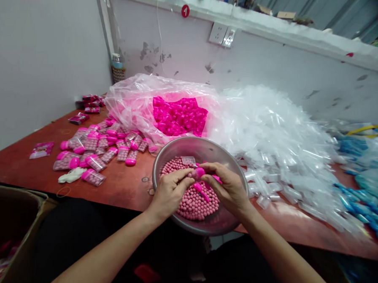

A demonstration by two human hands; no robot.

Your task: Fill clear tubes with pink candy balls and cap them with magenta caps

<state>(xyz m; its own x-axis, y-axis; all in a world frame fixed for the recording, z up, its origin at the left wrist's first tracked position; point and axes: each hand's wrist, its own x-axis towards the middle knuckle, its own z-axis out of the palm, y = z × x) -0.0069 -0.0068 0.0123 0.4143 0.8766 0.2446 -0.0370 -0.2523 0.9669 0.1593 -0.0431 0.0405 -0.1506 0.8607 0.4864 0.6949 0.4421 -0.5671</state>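
Over a steel bowl [223, 152] of pink beads [195, 206], both hands meet on one small clear container [193, 175] with a pink cap [200, 171]. My left hand [170, 191] is closed around the container's clear body, which fingers partly hide. Thumb and fingers of my right hand [227, 186] close on the cap end. Below them, loose pink caps [204, 194] lie on the beads or hang by the right fingers; I cannot tell which. Another clear container [188, 160] rests on the beads near the bowl's back.
A plastic bag [126, 96] holding many pink caps [178, 114] stands behind the bowl. Filled containers [95, 163] lie to the left on the red table [124, 187]. Clear empty containers [271, 141] are heaped at right, beside blue pieces [377, 218]. A cardboard box [29, 234] stands lower left.
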